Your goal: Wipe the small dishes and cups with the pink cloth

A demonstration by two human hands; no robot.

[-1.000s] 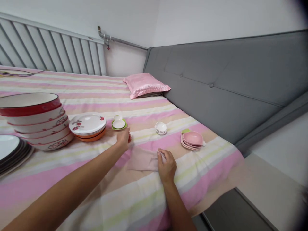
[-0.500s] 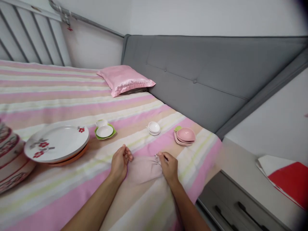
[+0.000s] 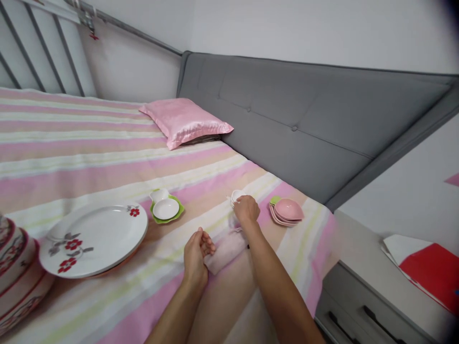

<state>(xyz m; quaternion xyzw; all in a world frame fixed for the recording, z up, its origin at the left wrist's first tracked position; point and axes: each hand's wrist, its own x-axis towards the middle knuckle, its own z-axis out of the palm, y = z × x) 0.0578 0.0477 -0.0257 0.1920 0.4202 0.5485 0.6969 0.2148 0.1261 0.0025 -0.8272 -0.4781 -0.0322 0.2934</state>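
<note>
My right hand (image 3: pixel 246 209) reaches over the stack of small white bowls (image 3: pixel 237 194), its fingers bent down and closed at the near rim. The hand hides much of the stack. A pale pink cloth bag (image 3: pixel 226 251) lies on the striped bedspread below that wrist, its gathered end partly behind the forearm. At the bag's other end rests my left hand (image 3: pixel 198 255), palm turned inward. Its fingers are loosely curved and apart from the thumb, with nothing visible in them. Right of my right hand sits a stack of pink leaf-handled dishes (image 3: pixel 289 210).
Left of the hands are white dishes on a green leaf-shaped one (image 3: pixel 167 209), large floral plates (image 3: pixel 103 234) and stacked patterned bowls (image 3: pixel 21 277). Behind are a pink pillow (image 3: pixel 188 119) and grey headboard (image 3: pixel 279 110). A drawer cabinet (image 3: pixel 358 296) stands at the right.
My right hand has let go of the bag's gathered end and moved forward to the white bowls. The bag now looks narrower and tilted. My left hand stays beside it; the view has shifted slightly.
</note>
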